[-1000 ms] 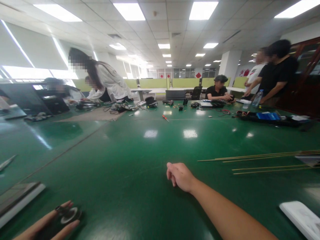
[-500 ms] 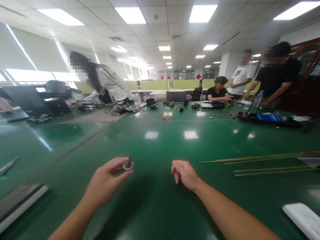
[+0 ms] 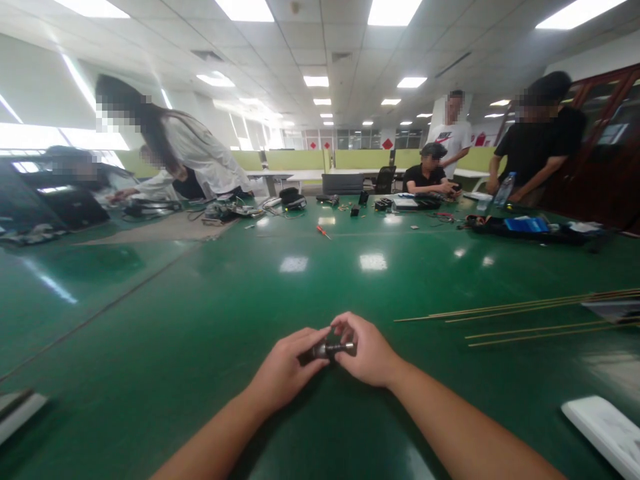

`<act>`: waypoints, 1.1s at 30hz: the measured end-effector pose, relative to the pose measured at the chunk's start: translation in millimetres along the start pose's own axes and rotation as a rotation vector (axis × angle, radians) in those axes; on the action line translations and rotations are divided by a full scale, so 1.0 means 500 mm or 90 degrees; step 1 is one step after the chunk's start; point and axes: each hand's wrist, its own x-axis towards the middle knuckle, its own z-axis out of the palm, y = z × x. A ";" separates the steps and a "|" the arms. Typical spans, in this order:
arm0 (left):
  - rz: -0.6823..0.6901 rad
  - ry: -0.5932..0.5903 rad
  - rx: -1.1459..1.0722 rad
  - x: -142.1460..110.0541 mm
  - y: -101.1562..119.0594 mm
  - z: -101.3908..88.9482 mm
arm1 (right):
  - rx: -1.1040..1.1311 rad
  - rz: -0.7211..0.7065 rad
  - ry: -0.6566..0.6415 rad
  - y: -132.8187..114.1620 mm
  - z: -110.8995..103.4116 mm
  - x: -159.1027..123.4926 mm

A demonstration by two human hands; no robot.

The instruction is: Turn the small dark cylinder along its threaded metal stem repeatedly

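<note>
Part of a flat, white-edged object [image 3: 23,417] is cut off at the lower left of the glossy green tabletop [image 3: 150,333]. Beyond it, dark boxed equipment [image 3: 75,208] is set, and a brownish mat [image 3: 145,231] is partly covered by tangled electronics [image 3: 223,212], near which a person in a white top [image 3: 200,150] is bent. In the middle foreground, a dark metal piece [image 3: 325,349] is held by the left hand [image 3: 280,373], its fingers clamped on the broader end. Farther back, an orange-handled screwdriver [image 3: 321,230] is seen lying flat. The metal piece's pale tip is pointed into the right hand [image 3: 370,352], whose fingers are curled around it; whether they are pressed on it cannot be told. Red diamond signs [image 3: 387,143] are hung in the background, any lettering too small to be read. "NIKE" is printed above a red swoosh on a standing person's white T-shirt [image 3: 450,148]. Any label on the clear bottle [image 3: 505,189] cannot be read. At the right, a blue packet [image 3: 525,225], thin yellowish rods [image 3: 520,305] and a white block [image 3: 603,430] are spread.
</note>
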 end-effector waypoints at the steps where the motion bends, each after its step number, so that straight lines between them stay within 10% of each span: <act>1: -0.015 0.024 0.003 0.000 -0.001 0.002 | -0.015 -0.003 -0.009 -0.003 -0.002 -0.001; 33: -0.044 0.086 -0.017 -0.001 0.008 0.005 | -0.052 -0.033 0.008 -0.018 -0.010 -0.003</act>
